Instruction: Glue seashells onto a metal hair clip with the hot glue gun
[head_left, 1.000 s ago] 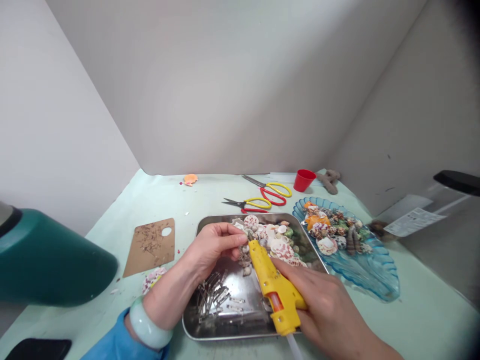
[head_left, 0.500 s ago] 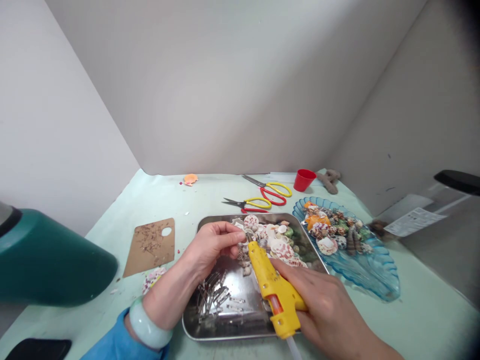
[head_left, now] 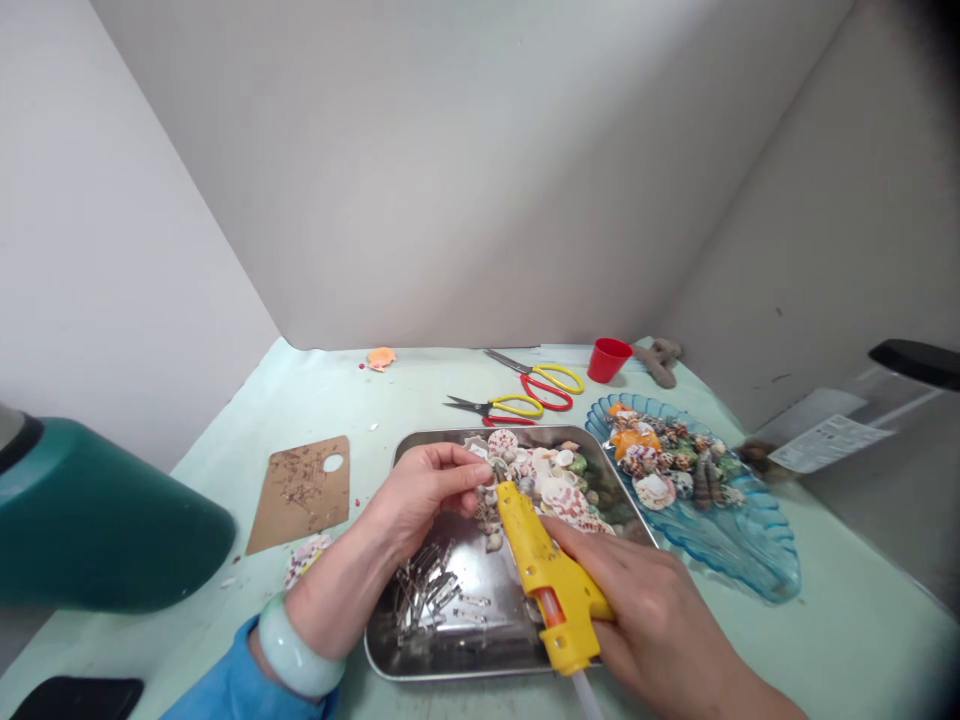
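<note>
Single head-worn view, looking forward and down across the table (head_left: 420, 390) toward a walled corner (head_left: 289, 345); left hand (head_left: 416, 495) and right hand (head_left: 652, 620) lie close below the lens, over a metal tray (head_left: 491, 580) at lower centre.

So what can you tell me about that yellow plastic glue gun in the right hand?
The yellow plastic glue gun is pistol-shaped, with an orange trigger and a pale glue stick poking out behind. The right hand grips its handle, holding it slanted over the shiny metal tray. Its nozzle points at a small piece pinched in the left hand; whether they touch is unclear.
</note>
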Motion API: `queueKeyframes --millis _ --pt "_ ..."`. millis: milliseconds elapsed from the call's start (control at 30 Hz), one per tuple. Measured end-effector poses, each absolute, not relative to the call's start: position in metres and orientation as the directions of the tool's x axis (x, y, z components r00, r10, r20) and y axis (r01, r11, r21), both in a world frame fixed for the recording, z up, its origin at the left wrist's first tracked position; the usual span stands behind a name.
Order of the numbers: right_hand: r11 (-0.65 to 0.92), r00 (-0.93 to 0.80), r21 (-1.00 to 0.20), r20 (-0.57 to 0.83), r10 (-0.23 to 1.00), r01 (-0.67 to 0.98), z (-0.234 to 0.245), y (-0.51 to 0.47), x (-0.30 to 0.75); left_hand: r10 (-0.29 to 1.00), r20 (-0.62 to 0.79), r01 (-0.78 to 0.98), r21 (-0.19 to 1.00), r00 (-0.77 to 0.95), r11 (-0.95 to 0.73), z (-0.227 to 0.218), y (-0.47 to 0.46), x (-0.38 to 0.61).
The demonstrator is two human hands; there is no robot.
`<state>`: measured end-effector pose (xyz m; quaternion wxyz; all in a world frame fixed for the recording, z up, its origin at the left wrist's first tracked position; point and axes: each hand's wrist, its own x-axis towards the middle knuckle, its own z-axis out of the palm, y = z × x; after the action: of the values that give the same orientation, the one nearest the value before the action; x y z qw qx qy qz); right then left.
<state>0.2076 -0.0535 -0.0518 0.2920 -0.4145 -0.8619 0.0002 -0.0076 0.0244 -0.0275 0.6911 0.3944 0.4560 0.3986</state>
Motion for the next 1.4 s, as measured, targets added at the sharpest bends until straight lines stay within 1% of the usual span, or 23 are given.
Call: queueKeyframes --millis 733,833,1033,1267,1400 --pt "0.650 -0.478 -0.240 0.507 0.717 0.721 -0.0494 -0.0524 0.2066 0.908 -0.319 -0.188 0.908 0.273 0.375 -0.0288 0.0235 -0.0073" --pt "0.647 -0.466 -0.262 0.510 0.723 0.716 -0.0491 -0.0528 0.2069 0.907 -0.317 -0.193 0.906 0.277 0.376 -0.0276 0.0237 -0.0066" --pt "0.627 -0.421 -0.363 0.504 0.754 0.689 -0.0518 -0.0524 0.2083 0.911 -0.316 -0.200 0.906 0.265 0.373 -0.0273 0.0240 -0.0072" --pt "0.641 -0.455 -0.358 0.479 0.750 0.679 -0.0522 -0.0521 0.2091 0.907 -0.322 -0.198 0.903 0.271 0.380 -0.0263 0.0224 -0.0067" --pt "0.618 -0.424 -0.393 0.477 0.770 0.681 -0.0513 -0.0518 0.2079 0.916 -0.308 -0.210 0.908 0.256 0.364 -0.0259 0.0228 -0.0071"
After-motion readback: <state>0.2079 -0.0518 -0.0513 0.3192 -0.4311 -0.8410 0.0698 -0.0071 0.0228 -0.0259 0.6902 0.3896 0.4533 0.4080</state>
